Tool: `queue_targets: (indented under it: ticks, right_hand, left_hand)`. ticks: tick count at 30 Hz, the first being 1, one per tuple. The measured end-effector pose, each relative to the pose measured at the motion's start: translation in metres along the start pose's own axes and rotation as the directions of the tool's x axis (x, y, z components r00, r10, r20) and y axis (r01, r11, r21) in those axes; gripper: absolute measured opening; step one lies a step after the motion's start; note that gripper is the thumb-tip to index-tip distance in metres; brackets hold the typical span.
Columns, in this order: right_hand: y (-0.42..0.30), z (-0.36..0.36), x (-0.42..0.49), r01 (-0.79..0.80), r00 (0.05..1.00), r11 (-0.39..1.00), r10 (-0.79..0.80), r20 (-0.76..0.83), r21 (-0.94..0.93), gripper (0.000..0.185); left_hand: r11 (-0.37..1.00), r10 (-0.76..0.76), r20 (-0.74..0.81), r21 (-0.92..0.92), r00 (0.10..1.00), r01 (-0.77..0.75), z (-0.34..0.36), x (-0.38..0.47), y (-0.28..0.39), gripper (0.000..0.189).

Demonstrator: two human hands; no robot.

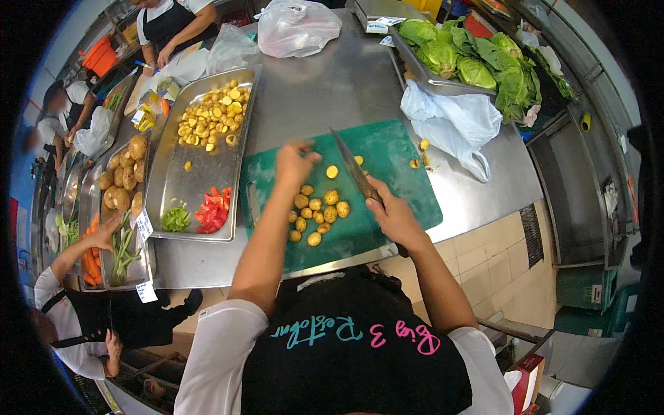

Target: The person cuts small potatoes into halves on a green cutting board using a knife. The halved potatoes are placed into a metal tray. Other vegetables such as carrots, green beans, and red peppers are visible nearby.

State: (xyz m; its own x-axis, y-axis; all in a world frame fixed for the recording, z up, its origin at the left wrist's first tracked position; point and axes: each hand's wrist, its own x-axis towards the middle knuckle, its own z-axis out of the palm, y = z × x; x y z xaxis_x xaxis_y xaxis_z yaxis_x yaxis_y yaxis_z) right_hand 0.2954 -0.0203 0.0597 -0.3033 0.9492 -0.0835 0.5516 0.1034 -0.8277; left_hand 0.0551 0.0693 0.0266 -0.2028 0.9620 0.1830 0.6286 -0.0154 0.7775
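My right hand (397,215) grips a large kitchen knife (348,158), its dark-stained blade angled over a green cutting board (410,155). Above the board's upper left part is my left hand (296,163), slightly blurred, thumb and forefinger apart, with nothing visible in it. Several small whole potatoes (314,238) lie in a group between my forearms. A cut potato piece with its yellow face up (332,171) rests left of the blade; another piece (358,160) shows just past the blade. To the left, a steel tray (174,150) holds cut potatoes (215,114), chopped red vegetable pieces (212,210) and sliced green vegetable (176,219).
A pale plastic bag (451,119) and potato scraps (415,163) lie right of the board. Cabbages (474,70) fill a tray at back right. On the left, a co-worker's hand (104,236) reaches over green beans (123,251), near large potatoes (122,176) and carrots (92,262).
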Motion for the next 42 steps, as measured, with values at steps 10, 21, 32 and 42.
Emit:
queue_targets:
  ticks: [10,21,32,42]
  right_hand:
    - [-0.004,0.010,0.001,0.170,0.984,0.984,-0.168,0.052,-0.043,0.048]
    - [0.014,0.002,0.000,-0.018,0.999,0.990,0.023,0.035,-0.137,0.048]
    - [0.005,-0.006,-0.021,-0.134,0.990,0.986,0.138,0.040,-0.095,0.049]
    - [0.008,0.004,-0.013,-0.062,0.998,0.995,0.061,-0.015,-0.075,0.048]
  left_hand:
    - [0.972,-0.227,0.056,0.070,0.972,0.223,-0.022,0.019,-0.030,0.030]
    - [0.821,-0.199,0.394,-0.433,0.897,0.373,0.014,0.004,-0.007,0.030]
    - [0.862,-0.194,0.264,-0.413,0.945,0.293,0.060,-0.015,-0.006,0.017]
    - [0.873,-0.241,0.276,-0.358,0.931,0.332,0.058,-0.009,0.004,0.012]
